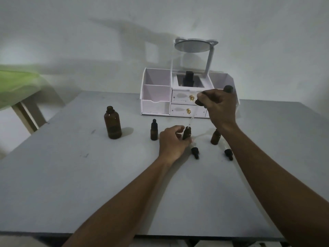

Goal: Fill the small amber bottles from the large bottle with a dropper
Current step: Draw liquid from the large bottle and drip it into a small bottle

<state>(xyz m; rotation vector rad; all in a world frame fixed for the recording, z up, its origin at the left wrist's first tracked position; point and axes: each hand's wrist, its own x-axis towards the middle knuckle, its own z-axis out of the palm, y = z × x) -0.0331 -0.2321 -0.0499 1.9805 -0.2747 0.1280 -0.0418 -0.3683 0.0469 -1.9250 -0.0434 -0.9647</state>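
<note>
In the head view, the left hand (171, 143) is seen with its grip closed around a small amber bottle (187, 133), which is held upright on the surface (89, 184). The right hand's (220, 107) grip is closed on the dropper (199, 102), whose glass tube is angled down so that its tip sits at the mouth of the held bottle. The large bottle (112, 123) is left uncapped, well apart to the left. A capped small bottle (154, 130) is judged to be finished. An open small bottle (215, 137) on the right is probably waiting to be filled, so the task is judged to be about midway. Two loose dropper caps (195, 152) (228, 154) lie near the open bottles, not yet refitted.

No liquid level can be read through the dark glass in the dim light. The open bottle is partly hidden by the right forearm. Whether the dark rounded piece above the right knuckles is the dropper's bulb cannot be told.
</note>
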